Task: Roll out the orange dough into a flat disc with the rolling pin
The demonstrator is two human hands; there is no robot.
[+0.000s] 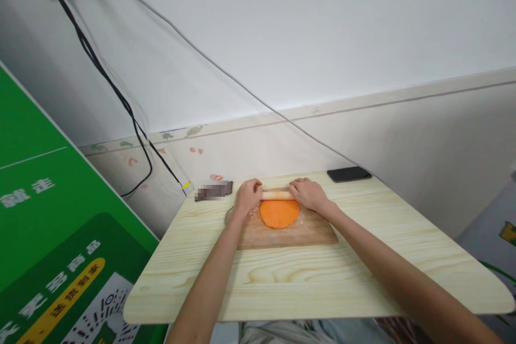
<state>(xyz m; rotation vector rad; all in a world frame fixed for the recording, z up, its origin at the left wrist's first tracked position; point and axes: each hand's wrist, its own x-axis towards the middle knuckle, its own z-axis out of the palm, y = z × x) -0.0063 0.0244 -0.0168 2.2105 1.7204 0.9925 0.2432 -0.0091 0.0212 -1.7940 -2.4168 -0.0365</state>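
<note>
Left hand: the person's left hand (247, 197) is wrapping its fingers down over the left end of a pale wooden rolling pin (277, 194), clamped on it with the palm pressing from above.
Right hand: the right hand (308, 194) is closing over the pin's right end in the same way, so both hands are bearing on one tool, well apart from each other with the bare middle of the pin showing between them.
Why held so: gripping at the two ends is leaving the pin's middle free to bear on the dough, and both arms are stretching straight forward, which seems to be putting even weight on both sides.
Flat round orange dough (279, 213): it is lying on the far half of a brown rectangular wooden board (288, 235), its far edge touching the pin.
Its look: it is showing a smooth, even orange face and a nearly circular, slightly uneven outline; thickness cannot be told.
Board: it is resting on a light pine-grain table (314, 279), giving the dough a firm flat base.
Beyond: a black phone (349, 173) is lying at the table's far edge, away from the work.
</note>
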